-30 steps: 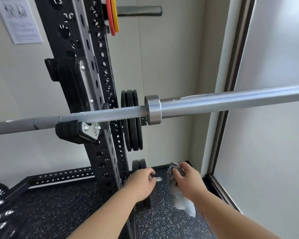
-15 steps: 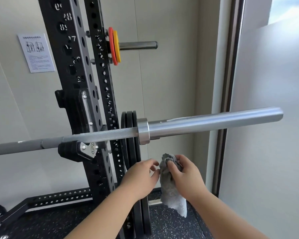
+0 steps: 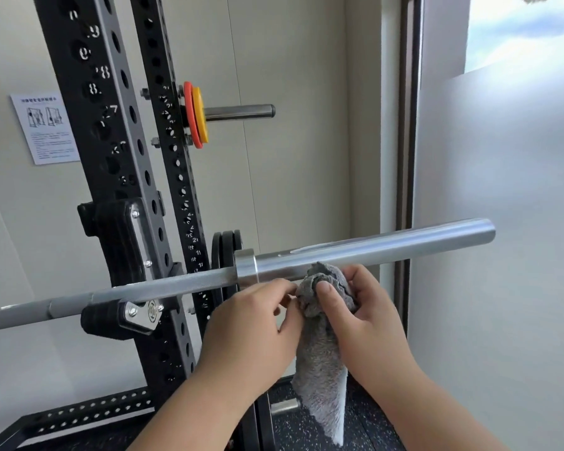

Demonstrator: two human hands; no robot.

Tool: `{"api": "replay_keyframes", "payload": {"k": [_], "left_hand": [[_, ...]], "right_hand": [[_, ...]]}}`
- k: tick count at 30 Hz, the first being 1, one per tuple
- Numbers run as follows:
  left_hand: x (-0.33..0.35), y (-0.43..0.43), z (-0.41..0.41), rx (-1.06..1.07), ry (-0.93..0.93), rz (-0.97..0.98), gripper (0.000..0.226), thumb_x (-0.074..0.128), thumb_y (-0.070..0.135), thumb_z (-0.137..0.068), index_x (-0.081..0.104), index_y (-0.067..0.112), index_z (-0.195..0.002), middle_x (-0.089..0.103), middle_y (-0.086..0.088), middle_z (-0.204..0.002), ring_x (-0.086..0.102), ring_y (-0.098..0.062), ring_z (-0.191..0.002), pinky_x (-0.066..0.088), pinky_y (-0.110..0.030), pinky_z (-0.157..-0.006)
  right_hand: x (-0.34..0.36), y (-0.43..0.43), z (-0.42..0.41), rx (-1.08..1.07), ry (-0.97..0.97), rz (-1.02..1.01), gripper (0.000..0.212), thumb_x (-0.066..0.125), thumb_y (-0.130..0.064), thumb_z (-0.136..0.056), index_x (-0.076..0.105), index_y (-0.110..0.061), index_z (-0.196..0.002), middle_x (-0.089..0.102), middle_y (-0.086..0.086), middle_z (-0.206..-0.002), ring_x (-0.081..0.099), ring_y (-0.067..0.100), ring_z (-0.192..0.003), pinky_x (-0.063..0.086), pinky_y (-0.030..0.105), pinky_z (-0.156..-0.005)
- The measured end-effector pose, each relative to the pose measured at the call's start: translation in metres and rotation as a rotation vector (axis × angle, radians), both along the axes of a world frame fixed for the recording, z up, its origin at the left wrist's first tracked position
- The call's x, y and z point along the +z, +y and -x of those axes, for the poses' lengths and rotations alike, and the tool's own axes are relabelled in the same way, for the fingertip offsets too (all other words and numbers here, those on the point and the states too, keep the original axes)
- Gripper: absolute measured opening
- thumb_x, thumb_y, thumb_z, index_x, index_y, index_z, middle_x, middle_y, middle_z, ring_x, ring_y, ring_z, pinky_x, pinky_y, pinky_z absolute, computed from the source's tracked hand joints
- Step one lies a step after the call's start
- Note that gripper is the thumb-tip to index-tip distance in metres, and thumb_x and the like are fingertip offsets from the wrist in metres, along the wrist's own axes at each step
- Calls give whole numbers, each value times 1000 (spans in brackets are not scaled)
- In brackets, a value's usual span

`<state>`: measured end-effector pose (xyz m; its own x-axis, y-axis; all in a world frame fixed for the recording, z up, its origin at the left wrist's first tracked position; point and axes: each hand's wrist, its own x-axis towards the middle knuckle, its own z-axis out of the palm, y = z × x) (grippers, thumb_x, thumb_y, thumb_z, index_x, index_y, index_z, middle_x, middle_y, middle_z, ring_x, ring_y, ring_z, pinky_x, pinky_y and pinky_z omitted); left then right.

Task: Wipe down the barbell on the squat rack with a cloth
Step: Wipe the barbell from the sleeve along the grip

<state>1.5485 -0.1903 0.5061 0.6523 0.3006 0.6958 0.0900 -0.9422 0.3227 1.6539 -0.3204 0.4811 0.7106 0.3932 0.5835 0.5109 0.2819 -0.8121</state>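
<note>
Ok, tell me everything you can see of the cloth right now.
The grey cloth looks like soft, fluffy towelling. Its top is bunched into a wad in the right hand, thumb pressed on its front; the left hand pinches its left edge with the fingertips. The rest hangs straight down as a loose tail, paler at the bottom corner. The wad sits just under the barbell sleeve, overlapping its lower edge in view; contact cannot be confirmed.

Grey fluffy cloth (image 3: 319, 359), silver barbell (image 3: 372, 249), black rack (image 3: 118, 164), red and yellow plates (image 3: 194, 113), speckled floor (image 3: 368, 424)
</note>
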Motion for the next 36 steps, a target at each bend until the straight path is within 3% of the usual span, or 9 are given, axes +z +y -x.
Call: {"api": "replay_keyframes", "payload": {"k": [2,5,10,13,16,19,23,30,36], "left_hand": [[12,7,2,18,-129,-62,13,62,35,-97,75,36,-97,64,23,-70,62,-2,-66,52,-24,-54],[33,25,-3,96,-249,-141,15,61,27,-98,74,31,-90,60,20,-66,58,-1,-61,46,-23,-50],[48,60,-25,254,-44,-147,15,55,36,-100,69,34,-96,65,19,-87,55,-10,-84,41,-30,-68],[44,73,-33,268,82,-107,29,40,46,-101,65,34,-91,65,16,-89,56,-13,-86,45,-33,-71],[36,76,-35,264,150,-125,44,25,46,-104,66,32,-96,69,12,-92,61,-14,-84,53,-37,-73],[33,79,-36,235,144,-147,55,11,51,-100,64,35,-103,67,16,-95,63,-12,-87,54,-38,-75],[32,83,-37,212,132,-158,60,6,53,-99,64,34,-102,67,14,-90,64,-14,-84,53,-40,-74],[26,84,-38,253,59,-204,54,18,48,-101,70,39,-112,70,21,-95,65,-10,-76,46,-30,-63],[23,84,-39,265,34,-230,47,22,44,-101,69,38,-109,70,21,-93,61,-9,-69,44,-28,-59]], "right_hand": [[-1,0,-3,-37,7,4,16,71,-28,-99,62,-30,-86,65,-3,-72,57,16,-66,47,31,-64],[6,2,-6,-75,-19,0,23,71,-31,-96,55,-27,-80,53,-1,-64,47,13,-60,40,24,-57],[24,30,-20,-210,-245,-11,31,69,-39,-96,49,-17,-87,58,1,-81,57,26,-74,52,41,-68],[16,53,-31,-312,-535,46,24,68,-33,-95,51,-16,-91,62,-5,-110,58,14,-103,51,31,-94],[-3,71,-35,-329,-744,72,17,67,-26,-96,57,-13,-95,62,1,-126,54,17,-130,30,42,-127],[-12,81,-34,-299,-913,88,21,67,-25,-97,65,-6,-106,63,9,-132,56,28,-130,37,47,-119],[5,81,-44,-342,-1064,226,44,55,-46,-105,65,-11,-129,64,4,-133,59,27,-124,42,42,-111],[4,58,-81,-587,-978,306,51,55,-60,-102,71,-17,-124,69,0,-118,64,28,-112,47,45,-101],[2,59,-75,-697,-735,231,36,52,-33,-94,72,-15,-117,67,4,-117,59,32,-111,40,49,-106]]}}
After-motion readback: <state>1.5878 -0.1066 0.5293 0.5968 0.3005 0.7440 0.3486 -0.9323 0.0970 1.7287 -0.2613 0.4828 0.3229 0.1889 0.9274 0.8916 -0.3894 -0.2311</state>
